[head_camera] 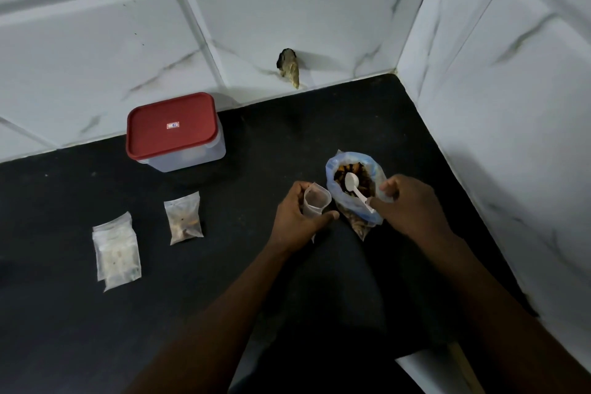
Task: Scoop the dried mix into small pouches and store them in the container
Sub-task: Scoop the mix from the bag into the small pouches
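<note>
My left hand (295, 217) grips a small clear pouch (315, 200), holding it upright with its mouth open. Just to its right stands a blue-tinted plastic bag (353, 184) of brown dried mix, its top open. My right hand (412, 205) pinches the handle of a white plastic spoon (356, 187) whose bowl lies in the mix. A filled pouch (184, 217) lies flat on the black counter to the left. The clear container with a red lid (172, 129) stands shut at the back left.
A stack of empty clear pouches (116, 251) lies at the left of the black counter (224, 265). White marble-pattern tiled walls close the back and right side. A broken hole (289, 67) shows in the back wall tile.
</note>
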Demonstrator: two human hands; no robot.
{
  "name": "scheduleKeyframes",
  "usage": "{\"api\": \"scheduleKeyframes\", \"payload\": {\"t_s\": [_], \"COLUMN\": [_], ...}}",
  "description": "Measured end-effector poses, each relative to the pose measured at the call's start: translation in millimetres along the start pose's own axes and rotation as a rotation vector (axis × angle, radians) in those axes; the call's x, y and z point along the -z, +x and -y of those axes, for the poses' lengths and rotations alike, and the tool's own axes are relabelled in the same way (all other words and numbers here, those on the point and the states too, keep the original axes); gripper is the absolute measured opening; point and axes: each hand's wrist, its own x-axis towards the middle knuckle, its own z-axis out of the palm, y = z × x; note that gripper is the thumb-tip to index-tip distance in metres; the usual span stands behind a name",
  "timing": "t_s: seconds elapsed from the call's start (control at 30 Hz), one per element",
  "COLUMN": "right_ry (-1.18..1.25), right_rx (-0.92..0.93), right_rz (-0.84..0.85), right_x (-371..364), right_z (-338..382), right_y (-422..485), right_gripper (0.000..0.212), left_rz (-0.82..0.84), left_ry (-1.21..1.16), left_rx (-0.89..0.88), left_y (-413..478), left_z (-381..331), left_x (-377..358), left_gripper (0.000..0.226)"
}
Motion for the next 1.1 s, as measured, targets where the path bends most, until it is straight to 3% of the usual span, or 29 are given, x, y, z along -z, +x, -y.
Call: {"api": "scheduleKeyframes", "payload": {"t_s": [0.23,0.4,0.63,0.77,0.9,1.1], "right_ry": [-0.152,0.038,0.089,0.005,-0.077,0.025], "right_rx": [0.095,0.169,0.386,0.453,0.447,0.298], "right_rz": [0.026,-0.113,-0.203,-0.141,-0.113,0.034], "right_x": [-2,9,31,31,22,32], "right_z": [2,-1,-12,-13,-10,-11], "right_y": [-10,-9,6,11,8,13], "right_gripper": [0.024,0.007,0.010,0.010,0.013,0.012], "left_rz": [0.013,0.042,0.129,0.160,0.200,0.200], "left_ry": [0.010,0.034,0.146,0.172,0.184,0.203], "left_rx": [0.038,0.029,0.033,0.030,0.028,0.027], "left_y": [2,3,3,4,5,7], "left_z": [1,2,5,6,7,11], "left_x": [-11,-11,-9,-9,-9,-9], "left_gripper": [0.057,0.053,0.045,0.047,0.049,0.052]}}
